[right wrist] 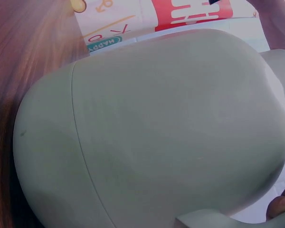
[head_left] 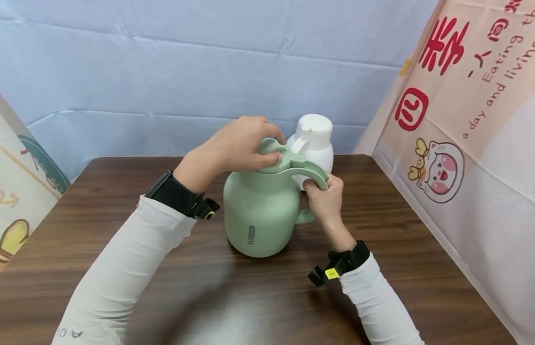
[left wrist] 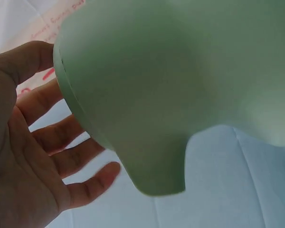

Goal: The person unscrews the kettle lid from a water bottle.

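A pale green thermos jug [head_left: 260,206] stands on the brown wood-grain table [head_left: 198,287]. Over its top, my left hand [head_left: 243,143] holds the green lid [head_left: 273,168] between thumb and fingers. In the left wrist view the thumb and several fingertips meet the lid's rim [left wrist: 73,97], and the spout [left wrist: 161,175] juts out below. My right hand [head_left: 327,199] grips the jug's curved handle [head_left: 312,170] on the right side. The right wrist view is mostly filled by the jug's body [right wrist: 171,123]; only a bit of the fingers shows at its lower right.
Close behind the jug, partly hidden by it, stands a white jug [head_left: 316,139] with its own spout or handle part facing forward. A pale blue cloth [head_left: 164,72] hangs behind the table. Printed cloths flank it, one on the right [head_left: 478,158], one on the left [head_left: 17,201].
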A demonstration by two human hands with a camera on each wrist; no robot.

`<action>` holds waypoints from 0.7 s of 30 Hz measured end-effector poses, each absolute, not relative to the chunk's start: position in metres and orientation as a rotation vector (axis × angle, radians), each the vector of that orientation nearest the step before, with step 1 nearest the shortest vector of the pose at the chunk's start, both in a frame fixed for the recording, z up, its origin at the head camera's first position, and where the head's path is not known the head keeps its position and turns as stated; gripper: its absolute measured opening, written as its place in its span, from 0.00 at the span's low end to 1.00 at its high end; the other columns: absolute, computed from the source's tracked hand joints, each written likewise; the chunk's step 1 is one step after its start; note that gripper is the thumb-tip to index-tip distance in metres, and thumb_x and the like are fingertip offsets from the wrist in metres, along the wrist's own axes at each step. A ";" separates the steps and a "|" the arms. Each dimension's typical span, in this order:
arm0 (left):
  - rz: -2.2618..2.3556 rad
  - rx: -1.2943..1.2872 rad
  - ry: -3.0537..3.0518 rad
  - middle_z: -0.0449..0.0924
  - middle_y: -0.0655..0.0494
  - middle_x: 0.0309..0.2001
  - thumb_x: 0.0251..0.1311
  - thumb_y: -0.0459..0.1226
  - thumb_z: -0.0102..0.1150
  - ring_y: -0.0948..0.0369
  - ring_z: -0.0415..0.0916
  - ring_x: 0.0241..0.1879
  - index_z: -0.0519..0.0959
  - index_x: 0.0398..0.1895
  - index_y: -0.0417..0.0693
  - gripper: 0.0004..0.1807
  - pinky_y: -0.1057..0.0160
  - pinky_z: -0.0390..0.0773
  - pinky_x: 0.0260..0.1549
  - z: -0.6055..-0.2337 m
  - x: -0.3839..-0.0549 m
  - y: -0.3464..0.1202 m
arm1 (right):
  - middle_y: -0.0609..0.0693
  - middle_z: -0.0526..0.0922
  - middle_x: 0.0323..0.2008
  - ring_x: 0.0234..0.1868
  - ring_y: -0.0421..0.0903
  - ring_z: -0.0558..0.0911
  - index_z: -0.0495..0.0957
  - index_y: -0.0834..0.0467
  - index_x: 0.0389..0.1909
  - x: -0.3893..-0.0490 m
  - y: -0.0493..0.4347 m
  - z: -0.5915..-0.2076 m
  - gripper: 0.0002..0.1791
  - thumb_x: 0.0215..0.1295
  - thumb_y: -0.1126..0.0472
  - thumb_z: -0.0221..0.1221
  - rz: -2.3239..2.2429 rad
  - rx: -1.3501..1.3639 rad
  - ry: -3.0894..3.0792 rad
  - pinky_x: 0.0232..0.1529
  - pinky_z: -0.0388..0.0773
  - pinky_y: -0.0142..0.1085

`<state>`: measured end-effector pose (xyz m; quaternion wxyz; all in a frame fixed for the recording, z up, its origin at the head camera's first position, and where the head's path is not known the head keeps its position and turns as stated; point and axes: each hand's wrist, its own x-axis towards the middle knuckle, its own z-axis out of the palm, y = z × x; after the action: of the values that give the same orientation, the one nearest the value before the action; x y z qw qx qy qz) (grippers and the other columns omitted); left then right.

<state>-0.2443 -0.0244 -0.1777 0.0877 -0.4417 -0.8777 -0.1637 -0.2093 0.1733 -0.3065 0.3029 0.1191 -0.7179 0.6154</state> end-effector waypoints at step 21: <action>-0.399 -1.367 -2.871 0.72 0.55 0.41 0.44 0.42 0.62 0.58 0.66 0.40 0.79 0.48 0.54 0.22 0.60 0.68 0.37 -0.164 -0.251 -0.009 | 0.46 0.59 0.03 0.05 0.38 0.59 0.56 0.62 0.07 -0.206 0.172 -0.300 0.18 0.49 0.79 0.47 1.624 0.314 -1.909 0.11 0.55 0.30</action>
<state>-0.2513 -0.0093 -0.1642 -0.0315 -0.4262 -0.8955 -0.1243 -0.2056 0.1716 -0.2999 0.3032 0.1187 -0.7202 0.6127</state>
